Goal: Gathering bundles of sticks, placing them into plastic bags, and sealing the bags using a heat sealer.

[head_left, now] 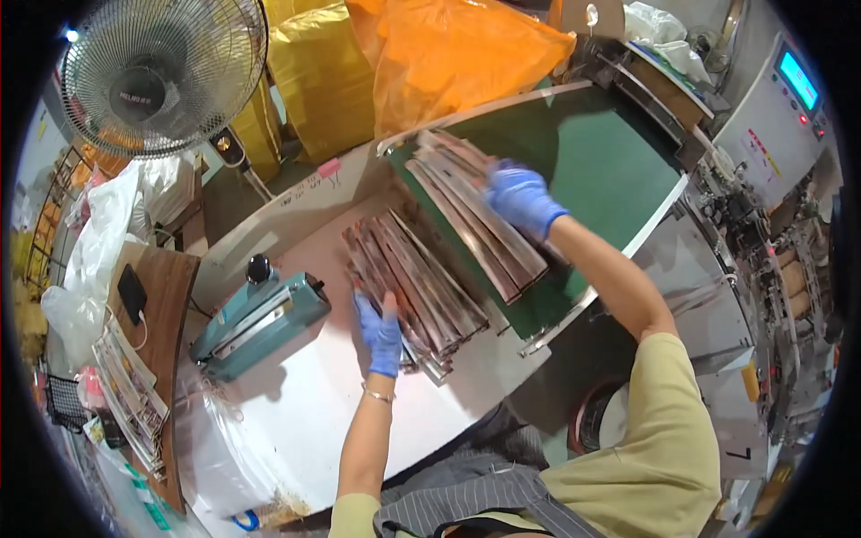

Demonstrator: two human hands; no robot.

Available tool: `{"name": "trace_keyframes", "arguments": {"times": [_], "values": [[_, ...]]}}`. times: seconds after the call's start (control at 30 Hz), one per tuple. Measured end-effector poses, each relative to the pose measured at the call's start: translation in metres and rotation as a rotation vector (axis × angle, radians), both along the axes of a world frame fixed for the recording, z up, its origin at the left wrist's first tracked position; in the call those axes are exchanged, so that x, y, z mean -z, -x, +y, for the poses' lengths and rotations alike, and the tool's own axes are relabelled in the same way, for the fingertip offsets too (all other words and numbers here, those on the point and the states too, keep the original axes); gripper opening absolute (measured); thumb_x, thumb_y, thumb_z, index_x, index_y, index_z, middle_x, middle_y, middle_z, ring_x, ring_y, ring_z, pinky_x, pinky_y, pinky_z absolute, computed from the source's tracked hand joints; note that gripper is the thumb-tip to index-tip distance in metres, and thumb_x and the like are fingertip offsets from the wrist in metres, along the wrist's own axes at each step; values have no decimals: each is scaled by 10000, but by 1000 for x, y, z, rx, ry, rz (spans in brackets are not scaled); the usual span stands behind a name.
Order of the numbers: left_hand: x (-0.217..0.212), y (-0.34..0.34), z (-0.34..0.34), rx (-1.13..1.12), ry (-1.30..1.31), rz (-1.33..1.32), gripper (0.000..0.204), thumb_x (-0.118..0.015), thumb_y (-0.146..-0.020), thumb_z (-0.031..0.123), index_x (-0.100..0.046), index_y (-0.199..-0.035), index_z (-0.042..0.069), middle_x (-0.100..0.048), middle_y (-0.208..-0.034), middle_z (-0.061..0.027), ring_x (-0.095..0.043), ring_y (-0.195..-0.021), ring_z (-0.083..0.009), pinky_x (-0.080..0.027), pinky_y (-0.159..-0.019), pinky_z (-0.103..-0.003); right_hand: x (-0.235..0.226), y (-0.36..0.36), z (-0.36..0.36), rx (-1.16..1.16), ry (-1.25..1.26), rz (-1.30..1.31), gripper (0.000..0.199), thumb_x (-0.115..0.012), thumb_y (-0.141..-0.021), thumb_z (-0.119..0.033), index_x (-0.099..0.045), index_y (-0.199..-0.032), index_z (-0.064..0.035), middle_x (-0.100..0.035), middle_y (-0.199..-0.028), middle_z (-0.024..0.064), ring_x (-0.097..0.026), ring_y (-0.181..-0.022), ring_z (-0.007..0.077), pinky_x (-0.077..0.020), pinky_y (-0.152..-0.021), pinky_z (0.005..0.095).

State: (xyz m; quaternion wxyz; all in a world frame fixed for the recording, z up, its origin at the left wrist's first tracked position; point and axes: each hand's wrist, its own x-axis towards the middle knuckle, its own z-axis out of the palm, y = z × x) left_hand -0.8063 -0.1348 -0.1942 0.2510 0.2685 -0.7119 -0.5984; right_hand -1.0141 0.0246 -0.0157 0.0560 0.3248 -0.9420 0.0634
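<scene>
Both my hands wear blue gloves with bare fingertips. My left hand (379,334) rests against the near left side of a row of long, flat, brownish packets (408,282) on the white table (309,412). Its thumb stands apart from the fingers, which lie along the packets without closing round them. My right hand (523,197) touches the right side of a second row of similar packets (477,215) lying on the green conveyor belt (614,152). That hand is smeared by motion, and its fingers cannot be made out clearly.
A teal bar sealer (260,327) stands on the table's left part. A large fan (161,76) is at the far left. Beside the table, a wooden board (170,314) holds a phone (132,294) and strips of packets. Machinery with a lit panel (798,79) stands at right.
</scene>
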Motion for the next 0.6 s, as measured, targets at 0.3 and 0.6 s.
{"name": "trace_keyframes", "arguments": {"times": [0.3,0.6], "values": [[-26,19,-37,-239,-27,-256,1138,-730,-583,529,-128,-1319,-95,-236,-1330,-229,-288,-1220,-263,-270,-993,-314,53,-71,-101,15,164,-577,708,-353,-824,-521,-267,-1327,-30,-230,-1371,229,-297,-1235,368,-218,-1024,420],[-37,-16,-50,162,-685,12,745,-785,-599,333,-466,-1157,-43,-535,-1115,-123,-532,-977,-201,-404,-874,-293,130,-133,-100,19,1149,-1738,502,-629,-764,-417,-569,-1069,-23,-610,-982,110,-588,-854,165,-471,-770,267]]}}
